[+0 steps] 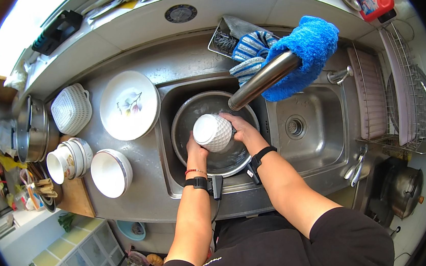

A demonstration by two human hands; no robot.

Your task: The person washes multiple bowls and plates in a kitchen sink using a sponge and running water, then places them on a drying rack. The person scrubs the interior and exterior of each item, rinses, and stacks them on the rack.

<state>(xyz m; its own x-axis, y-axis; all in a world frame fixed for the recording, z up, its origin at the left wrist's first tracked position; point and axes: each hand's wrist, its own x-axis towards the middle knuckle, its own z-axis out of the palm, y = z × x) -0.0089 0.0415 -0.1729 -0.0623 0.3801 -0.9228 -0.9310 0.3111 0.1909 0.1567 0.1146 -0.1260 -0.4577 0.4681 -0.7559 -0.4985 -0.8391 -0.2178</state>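
A white bowl with a diamond-textured outer wall [213, 132] is held tilted, its base showing, over a round metal basin [179, 151] of water in the left sink bowl. My left hand [196, 148] grips its left lower side. My right hand [240, 124] is at its right side, with a bit of dark grey scrubber [233, 131] showing beside the fingers. Just above the right hand is the end of the metal faucet [265, 80], and a blue cloth [314, 46] hangs over its far part. The fingertips of both hands are partly hidden by the bowl.
Left of the sink stand stacked white plates [129, 104], white bowls [108, 174], more nested bowls [70, 160] and a white perforated basket [72, 109]. The right sink bowl [319, 142] has a drain. Beyond it stands a wire dish rack [405, 87]. A wire caddy [213, 44] sits behind the faucet.
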